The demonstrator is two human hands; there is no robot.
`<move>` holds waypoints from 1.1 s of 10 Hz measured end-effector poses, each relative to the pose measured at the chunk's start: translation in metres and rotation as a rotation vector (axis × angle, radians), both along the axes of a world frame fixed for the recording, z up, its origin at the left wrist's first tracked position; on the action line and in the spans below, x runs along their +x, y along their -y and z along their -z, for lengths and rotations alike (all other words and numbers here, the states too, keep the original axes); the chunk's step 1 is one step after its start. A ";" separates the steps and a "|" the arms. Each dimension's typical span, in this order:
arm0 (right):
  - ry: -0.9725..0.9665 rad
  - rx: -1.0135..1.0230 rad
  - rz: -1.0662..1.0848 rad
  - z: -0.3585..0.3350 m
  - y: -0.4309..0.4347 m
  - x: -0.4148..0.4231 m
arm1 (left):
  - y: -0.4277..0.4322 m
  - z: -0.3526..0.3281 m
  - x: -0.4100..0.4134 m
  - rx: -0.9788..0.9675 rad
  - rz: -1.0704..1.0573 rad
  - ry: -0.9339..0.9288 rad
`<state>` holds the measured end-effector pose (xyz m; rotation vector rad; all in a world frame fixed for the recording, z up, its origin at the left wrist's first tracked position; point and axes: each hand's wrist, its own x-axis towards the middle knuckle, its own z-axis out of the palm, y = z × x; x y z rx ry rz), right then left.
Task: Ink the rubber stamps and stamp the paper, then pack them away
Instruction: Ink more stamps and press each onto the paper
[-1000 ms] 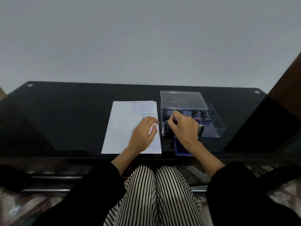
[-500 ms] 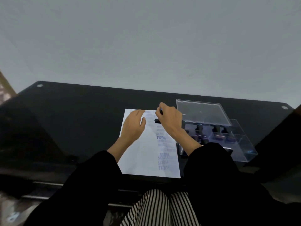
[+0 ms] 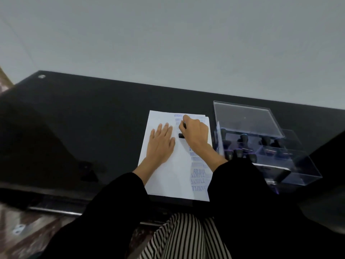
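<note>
Black glossy desk [image 3: 93, 128] set against a plain pale grey wall [image 3: 168, 43], seen from above by a seated person in black sleeves and striped trousers [image 3: 186, 238]. A white sheet of paper [image 3: 173, 176] lies at the desk's near edge, with a column of blue stamped marks [image 3: 198, 174] down its right side. Just right of the paper stands a clear plastic box [image 3: 298, 171] with its lid [image 3: 244, 118] raised, holding several black-handled stamps [image 3: 243, 137].

The left hand [image 3: 161, 144] lies flat on the middle of the paper, fingers straight and together, holding nothing. The right hand [image 3: 196, 133] is over the sheet's upper right part, fingers curled tight around a black rubber stamp [image 3: 181, 135]. The stamp's base seems to touch the paper, though the hand hides most of it.
</note>
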<state>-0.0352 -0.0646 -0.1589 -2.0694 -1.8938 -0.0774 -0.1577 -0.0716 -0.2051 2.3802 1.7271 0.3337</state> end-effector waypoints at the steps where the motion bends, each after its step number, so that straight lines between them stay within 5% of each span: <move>1: 0.018 -0.006 -0.010 0.005 -0.002 -0.001 | 0.001 0.000 0.000 0.009 0.001 -0.001; 11: -0.053 0.182 -0.028 0.028 -0.003 -0.002 | 0.001 0.004 0.002 0.037 -0.015 0.006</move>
